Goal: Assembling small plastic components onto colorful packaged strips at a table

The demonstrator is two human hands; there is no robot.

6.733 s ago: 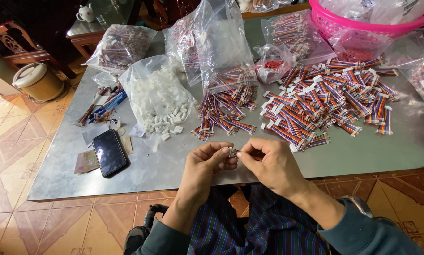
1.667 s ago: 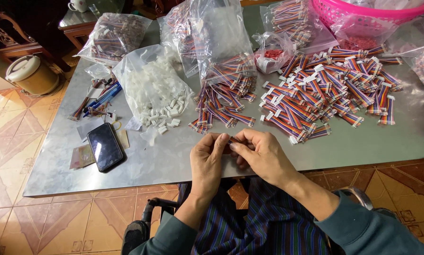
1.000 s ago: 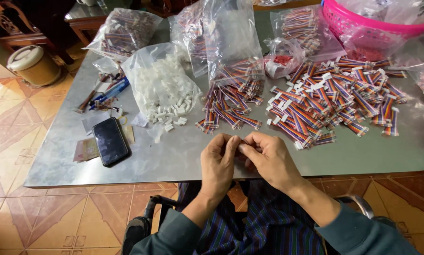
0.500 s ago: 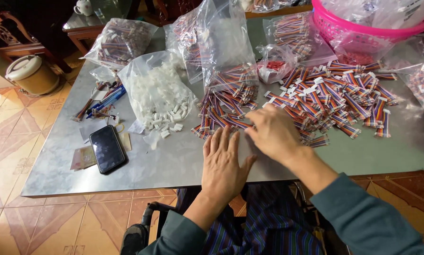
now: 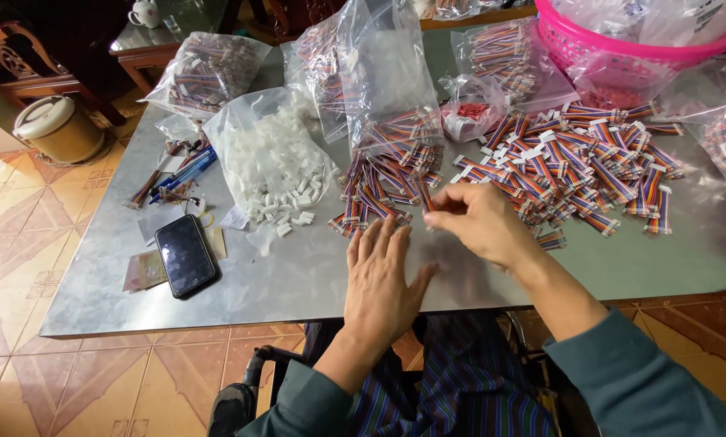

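Right hand (image 5: pixel 480 222) now lifts a ribbon cable (image 5: pixel 424 197).

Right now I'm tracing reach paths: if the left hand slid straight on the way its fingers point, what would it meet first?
The left hand, flat on the table, likely meets the small pile of multicoloured ribbon cables just beyond its fingertips.

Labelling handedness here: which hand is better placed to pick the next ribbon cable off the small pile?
Probably the right hand: its fingertips sit at the near edge of the small cable pile, pinched on something I can't make out. The left hand lies flat, fingers spread, on the table, just short of the pile.
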